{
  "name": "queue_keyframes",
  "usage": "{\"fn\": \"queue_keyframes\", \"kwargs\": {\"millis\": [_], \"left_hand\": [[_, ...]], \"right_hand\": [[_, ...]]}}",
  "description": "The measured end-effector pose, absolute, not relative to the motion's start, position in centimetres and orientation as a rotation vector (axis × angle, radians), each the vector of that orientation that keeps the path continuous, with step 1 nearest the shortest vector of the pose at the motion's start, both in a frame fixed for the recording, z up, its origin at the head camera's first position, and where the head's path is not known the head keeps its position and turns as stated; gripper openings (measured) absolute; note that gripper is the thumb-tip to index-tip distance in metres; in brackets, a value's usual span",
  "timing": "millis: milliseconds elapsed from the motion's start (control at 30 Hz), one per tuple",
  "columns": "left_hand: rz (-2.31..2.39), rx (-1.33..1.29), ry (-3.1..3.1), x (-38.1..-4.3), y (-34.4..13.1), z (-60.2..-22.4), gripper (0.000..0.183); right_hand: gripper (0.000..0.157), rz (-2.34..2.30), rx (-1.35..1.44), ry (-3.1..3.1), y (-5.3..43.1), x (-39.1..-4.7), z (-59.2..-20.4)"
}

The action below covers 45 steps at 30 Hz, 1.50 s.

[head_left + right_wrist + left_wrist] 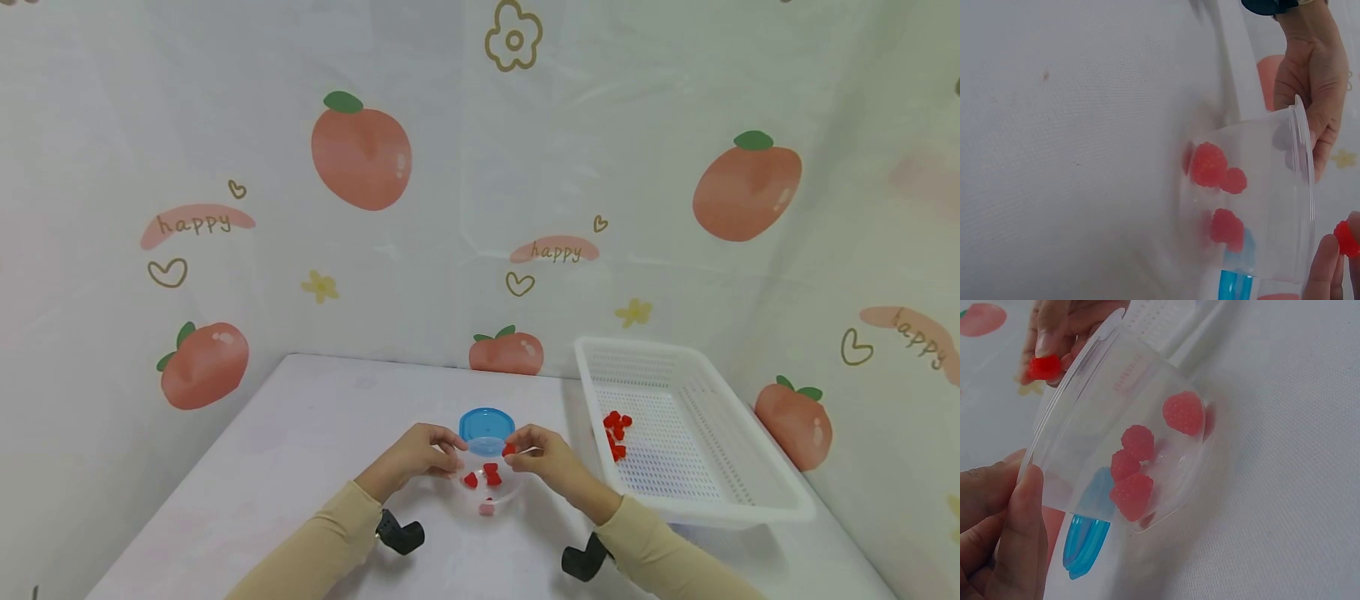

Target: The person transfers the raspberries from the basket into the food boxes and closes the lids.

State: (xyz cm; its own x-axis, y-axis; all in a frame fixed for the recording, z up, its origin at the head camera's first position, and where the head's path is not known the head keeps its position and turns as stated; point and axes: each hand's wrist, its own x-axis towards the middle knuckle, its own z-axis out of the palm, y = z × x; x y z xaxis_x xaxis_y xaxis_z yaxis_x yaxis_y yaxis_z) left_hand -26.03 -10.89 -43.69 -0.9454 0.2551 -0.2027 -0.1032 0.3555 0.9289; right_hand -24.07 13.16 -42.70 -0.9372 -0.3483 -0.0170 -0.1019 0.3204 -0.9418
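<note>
My left hand (422, 451) pinches the rim of a round clear plastic tub (1079, 456) standing on the table; in the left wrist view its thumb (1025, 512) lies against the rim. Inside the tub are several red raspberries (1182, 412), which show through its wall in both wrist views. Between thumb and fingertips my right hand (553, 461) holds another raspberry (1045, 367), brighter red, at the tub's rim on the right side. Right behind the tub lies a blue lid (487, 423).
To the right stands a white perforated basket (750, 515) with several red raspberries (618, 423) at its left side. The white table (337, 408) meets a wall covering (435, 275) printed with fruit at the back. A black wrist mount (583, 560) hangs below each forearm.
</note>
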Motion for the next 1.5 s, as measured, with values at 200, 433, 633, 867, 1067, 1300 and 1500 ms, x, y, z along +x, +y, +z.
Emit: {"fn": "queue_keyframes", "kwargs": {"millis": [200,433,633,867,1067,1300,1500], "left_hand": [[1.613,0.133,2.312,-25.94,-10.91,-43.64,0.026],[1.610,0.129,2.314,-25.97,-10.90,-43.67,0.025],[1.609,0.133,2.315,-25.97,-10.89,-43.62,0.025],[1.609,0.146,2.310,-26.01,-10.93,-43.60,0.025],[1.612,0.151,2.307,-26.00,-10.93,-43.56,0.024],[1.616,0.146,2.308,-25.99,-10.89,-43.57,0.024],[1.628,0.156,2.294,-26.04,-10.94,-43.62,0.025]], "right_hand": [[0.036,-1.649,-0.420,2.380,13.09,-24.00,-42.60],[0.033,-1.648,-0.440,2.395,13.07,-23.98,-42.77],[0.032,-1.635,-0.464,2.392,13.06,-24.05,-42.75],[0.033,-1.625,-0.487,2.380,12.96,-23.89,-42.30],[0.035,-1.619,-0.486,2.382,12.95,-23.98,-42.36],[0.035,-1.608,-0.476,2.391,12.92,-24.00,-42.38],[0.035,-1.612,-0.487,2.378,13.00,-23.93,-42.32]]}}
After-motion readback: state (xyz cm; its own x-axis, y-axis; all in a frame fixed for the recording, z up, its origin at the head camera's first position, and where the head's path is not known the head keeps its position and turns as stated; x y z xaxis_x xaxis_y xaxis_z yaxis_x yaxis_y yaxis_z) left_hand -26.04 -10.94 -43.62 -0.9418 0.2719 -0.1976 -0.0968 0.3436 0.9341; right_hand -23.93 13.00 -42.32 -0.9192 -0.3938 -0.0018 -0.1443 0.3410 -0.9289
